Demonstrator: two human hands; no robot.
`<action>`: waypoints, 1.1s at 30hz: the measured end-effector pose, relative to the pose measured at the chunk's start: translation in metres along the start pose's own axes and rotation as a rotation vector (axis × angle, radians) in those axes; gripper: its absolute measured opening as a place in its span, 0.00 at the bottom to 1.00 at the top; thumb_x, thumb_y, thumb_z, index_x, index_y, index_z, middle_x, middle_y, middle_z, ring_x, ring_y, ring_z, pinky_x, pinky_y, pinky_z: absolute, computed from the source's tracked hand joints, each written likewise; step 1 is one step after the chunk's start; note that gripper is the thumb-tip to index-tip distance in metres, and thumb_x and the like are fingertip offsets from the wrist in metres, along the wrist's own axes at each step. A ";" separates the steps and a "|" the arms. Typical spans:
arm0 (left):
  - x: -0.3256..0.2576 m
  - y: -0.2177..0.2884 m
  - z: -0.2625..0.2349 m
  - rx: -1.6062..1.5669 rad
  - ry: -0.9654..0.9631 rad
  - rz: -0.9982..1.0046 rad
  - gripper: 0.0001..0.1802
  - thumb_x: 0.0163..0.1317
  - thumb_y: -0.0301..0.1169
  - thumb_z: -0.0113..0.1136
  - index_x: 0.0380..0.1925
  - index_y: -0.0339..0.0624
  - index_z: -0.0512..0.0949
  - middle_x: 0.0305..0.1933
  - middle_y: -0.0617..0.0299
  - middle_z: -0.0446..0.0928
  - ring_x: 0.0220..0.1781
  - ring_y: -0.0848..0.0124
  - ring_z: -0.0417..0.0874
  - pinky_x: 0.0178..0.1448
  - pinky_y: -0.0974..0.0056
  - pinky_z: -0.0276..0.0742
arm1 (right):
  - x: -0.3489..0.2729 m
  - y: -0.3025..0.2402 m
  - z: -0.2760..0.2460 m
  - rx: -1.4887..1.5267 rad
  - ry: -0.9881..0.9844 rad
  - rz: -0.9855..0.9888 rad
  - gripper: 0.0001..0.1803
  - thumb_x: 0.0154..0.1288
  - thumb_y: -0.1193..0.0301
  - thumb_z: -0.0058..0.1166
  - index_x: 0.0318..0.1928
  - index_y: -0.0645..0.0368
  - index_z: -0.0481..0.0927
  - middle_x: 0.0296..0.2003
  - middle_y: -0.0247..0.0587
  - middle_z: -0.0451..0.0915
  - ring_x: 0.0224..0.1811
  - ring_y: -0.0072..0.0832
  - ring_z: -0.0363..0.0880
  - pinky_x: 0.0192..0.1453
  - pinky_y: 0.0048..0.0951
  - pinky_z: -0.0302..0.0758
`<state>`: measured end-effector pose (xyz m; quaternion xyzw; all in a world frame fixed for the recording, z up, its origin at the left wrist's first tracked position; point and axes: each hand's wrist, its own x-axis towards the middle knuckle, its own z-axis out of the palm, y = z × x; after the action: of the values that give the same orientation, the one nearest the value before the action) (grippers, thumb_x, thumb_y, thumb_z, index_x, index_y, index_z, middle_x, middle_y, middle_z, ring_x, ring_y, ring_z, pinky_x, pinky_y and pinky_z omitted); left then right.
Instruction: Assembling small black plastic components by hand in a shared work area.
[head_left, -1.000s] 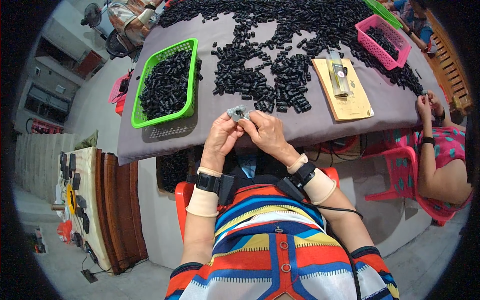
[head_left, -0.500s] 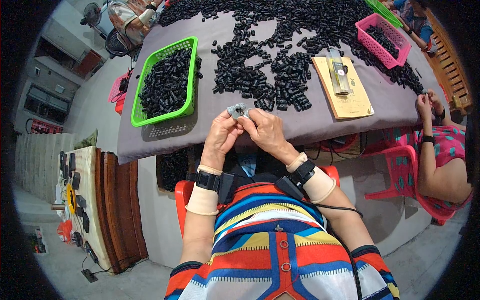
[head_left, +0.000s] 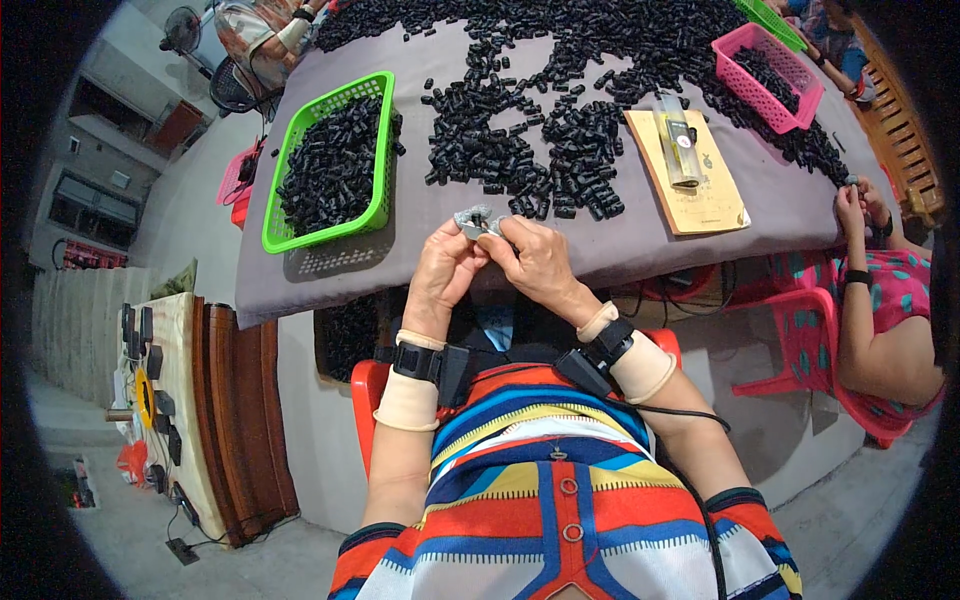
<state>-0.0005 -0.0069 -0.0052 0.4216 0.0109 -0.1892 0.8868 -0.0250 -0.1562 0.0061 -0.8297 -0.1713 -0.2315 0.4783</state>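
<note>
My left hand (head_left: pixel 447 268) and my right hand (head_left: pixel 535 258) meet just above the table's near edge, fingers closed in a pinch. Between their fingertips is a small black piece (head_left: pixel 480 222), mostly hidden by the fingers. Grey material (head_left: pixel 466 219) shows around the fingertips; whether it is a finger covering or a cloth I cannot tell. Just beyond my hands, many short black cylindrical pieces (head_left: pixel 585 178) lie in loose heaps on the grey tablecloth (head_left: pixel 412 205). To the left stands a green basket (head_left: pixel 385 150) filled with similar black pieces.
A tan booklet (head_left: pixel 700 207) lies at right with a clear yellowish case (head_left: pixel 682 155) on it. Farther right stands a pink basket (head_left: pixel 807 112) of black pieces. Another person's hands (head_left: pixel 862 205) work at the right edge. A red chair (head_left: pixel 822 340) stands below them.
My hands stay in almost the same place, with a slight shift of the fingers around the small black piece. The person at right has moved their hands slightly.
</note>
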 end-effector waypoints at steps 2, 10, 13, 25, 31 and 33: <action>0.000 0.000 -0.001 -0.010 -0.006 -0.003 0.10 0.59 0.22 0.50 0.41 0.37 0.74 0.33 0.62 0.76 0.28 0.76 0.73 0.31 0.73 0.70 | 0.000 0.001 0.001 -0.016 -0.003 -0.007 0.13 0.58 0.63 0.54 0.23 0.57 0.73 0.21 0.43 0.74 0.22 0.42 0.74 0.23 0.39 0.68; 0.000 0.000 -0.003 -0.026 -0.018 -0.001 0.10 0.59 0.22 0.51 0.42 0.37 0.74 0.35 0.62 0.77 0.28 0.77 0.74 0.32 0.72 0.70 | 0.000 0.001 0.001 -0.041 -0.011 -0.004 0.13 0.58 0.62 0.54 0.23 0.58 0.72 0.21 0.42 0.74 0.21 0.42 0.74 0.22 0.39 0.68; 0.001 -0.001 -0.005 -0.024 -0.025 0.005 0.10 0.59 0.22 0.51 0.42 0.37 0.74 0.35 0.62 0.76 0.28 0.77 0.74 0.32 0.72 0.71 | -0.001 0.003 0.003 -0.054 -0.005 0.000 0.13 0.58 0.62 0.54 0.23 0.57 0.72 0.21 0.42 0.74 0.21 0.42 0.74 0.22 0.38 0.68; -0.002 0.002 -0.003 -0.095 -0.036 -0.015 0.11 0.61 0.24 0.51 0.44 0.41 0.74 0.32 0.63 0.74 0.26 0.77 0.71 0.29 0.73 0.69 | 0.000 0.004 0.002 0.021 0.054 0.053 0.14 0.59 0.63 0.53 0.23 0.59 0.71 0.20 0.44 0.73 0.20 0.43 0.73 0.21 0.38 0.66; 0.000 0.000 -0.008 -0.144 -0.102 0.001 0.13 0.62 0.26 0.51 0.47 0.41 0.71 0.34 0.64 0.74 0.28 0.76 0.71 0.29 0.75 0.67 | 0.006 0.001 -0.002 0.182 0.097 0.144 0.16 0.62 0.69 0.52 0.21 0.65 0.67 0.13 0.44 0.64 0.14 0.24 0.59 0.18 0.29 0.59; -0.001 0.001 -0.006 -0.083 -0.087 0.013 0.12 0.60 0.26 0.53 0.46 0.40 0.72 0.33 0.63 0.74 0.29 0.75 0.71 0.29 0.75 0.67 | 0.006 0.000 -0.003 0.197 0.103 0.138 0.16 0.62 0.69 0.52 0.21 0.65 0.66 0.12 0.44 0.63 0.14 0.21 0.58 0.18 0.28 0.58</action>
<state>-0.0007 -0.0015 -0.0083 0.3760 -0.0225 -0.2010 0.9043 -0.0207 -0.1581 0.0105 -0.7756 -0.1111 -0.2223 0.5802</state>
